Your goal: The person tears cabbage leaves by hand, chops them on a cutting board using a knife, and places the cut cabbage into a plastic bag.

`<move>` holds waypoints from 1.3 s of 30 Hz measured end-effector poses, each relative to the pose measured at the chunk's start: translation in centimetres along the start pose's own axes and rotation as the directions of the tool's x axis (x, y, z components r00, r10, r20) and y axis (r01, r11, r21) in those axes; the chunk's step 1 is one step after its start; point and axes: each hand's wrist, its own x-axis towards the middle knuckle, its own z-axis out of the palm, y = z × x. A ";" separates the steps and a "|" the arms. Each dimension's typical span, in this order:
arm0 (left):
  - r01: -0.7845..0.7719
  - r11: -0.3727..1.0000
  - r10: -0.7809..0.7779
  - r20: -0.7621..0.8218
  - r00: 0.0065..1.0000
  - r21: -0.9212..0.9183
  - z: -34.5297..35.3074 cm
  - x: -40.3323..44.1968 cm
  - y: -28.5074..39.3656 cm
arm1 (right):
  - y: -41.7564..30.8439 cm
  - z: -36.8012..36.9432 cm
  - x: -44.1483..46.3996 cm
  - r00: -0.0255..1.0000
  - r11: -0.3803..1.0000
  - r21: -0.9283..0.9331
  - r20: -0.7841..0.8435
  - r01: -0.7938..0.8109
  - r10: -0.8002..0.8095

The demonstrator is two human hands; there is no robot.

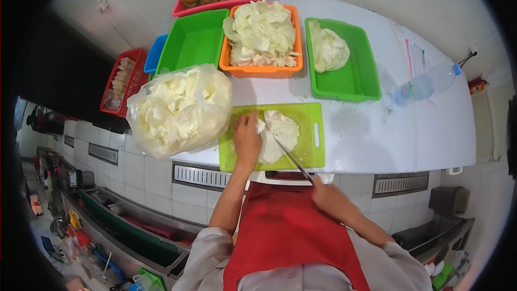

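Pale cabbage pieces (282,130) lie on a lime-green cutting board (307,153) at the front edge of the table. My left hand (247,137) rests over the board's left part, its fingers bent against the left side of the cabbage; the fingertips are partly hidden. A knife (294,161) slants across the board, its tip at the cabbage. Its handle is in my right hand (329,199), closed and slightly blurred, in front of the table edge. Left of the board stands a clear plastic bag (218,124) full of cut cabbage leaves.
Behind the board, an orange basket (261,72) is heaped with cabbage leaves. A green basket (353,92) to the right holds a cabbage head (329,49); another green basket (196,18) stands at left. A plastic bottle (425,84) lies at right. A red basket (123,70) sits far left.
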 end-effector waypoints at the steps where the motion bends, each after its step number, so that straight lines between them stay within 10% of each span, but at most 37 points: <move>1: 0.054 0.998 -0.053 0.045 0.998 -0.021 -0.4 0.0 0.1 | 1.6 -1.6 -2.9 0.991 0.996 -0.065 0.115 -0.056 0.063; 6: 0.048 0.999 -0.049 -0.033 0.998 -0.021 -2.2 -0.3 -0.6 | -1.4 -6.6 -6.4 0.981 0.988 -0.103 0.143 -0.114 0.128; 13: 0.086 0.945 -0.074 0.049 0.996 -0.314 -4.5 -1.9 -1.3 | -3.8 -0.3 4.5 0.894 0.899 0.099 -0.195 0.426 -0.403; 22: 0.160 0.961 -0.165 -0.002 0.986 -0.226 -2.7 -3.2 -3.0 | -5.7 3.4 7.8 0.983 0.985 -0.011 -0.049 0.174 -0.175; 31: 0.133 0.963 -0.161 -0.105 0.981 -0.236 -4.1 -4.3 -2.4 | -0.5 -6.7 -8.5 0.944 0.975 -0.195 0.288 -0.110 0.164; 34: 0.329 0.855 -0.374 -0.037 0.927 -0.402 -7.2 -4.6 -0.2 | -0.2 -8.5 -7.4 0.977 0.969 -0.142 0.039 -0.202 0.210; 37: 0.271 0.617 -0.262 0.131 0.956 -0.739 -5.2 -4.6 -2.3 | 1.9 -7.2 -2.0 0.950 0.992 -0.042 -0.293 -0.121 0.103; 39: 0.240 0.699 -0.205 0.133 0.970 -0.674 -3.7 -3.5 -2.2 | 3.3 -5.7 2.3 0.939 0.998 -0.018 -0.341 -0.066 0.056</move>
